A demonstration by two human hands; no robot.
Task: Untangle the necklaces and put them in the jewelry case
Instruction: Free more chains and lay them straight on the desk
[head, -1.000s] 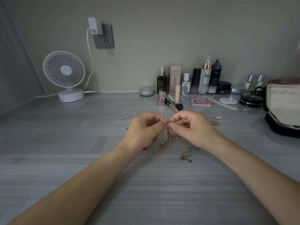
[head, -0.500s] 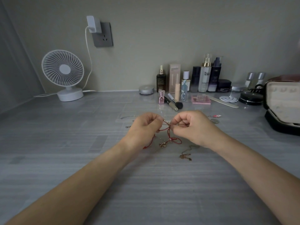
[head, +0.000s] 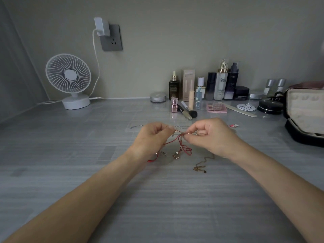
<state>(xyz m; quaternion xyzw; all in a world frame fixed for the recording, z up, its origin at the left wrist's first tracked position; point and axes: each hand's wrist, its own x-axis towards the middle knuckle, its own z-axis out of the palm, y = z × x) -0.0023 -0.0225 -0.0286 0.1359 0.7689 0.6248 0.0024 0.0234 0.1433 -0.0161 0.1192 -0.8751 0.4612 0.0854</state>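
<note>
Head view shows you mid-untangling: your left hand [head: 154, 137] and right hand [head: 208, 135] are both pinched shut on the red cord necklace [head: 182, 146], lifted just above the bench [head: 70, 172], knuckles up. A gold chain [head: 199, 168] lies near your right wrist. Next, probably ease the knot apart gently. The jewelry case [head: 305, 109] waits open, far right.
</note>
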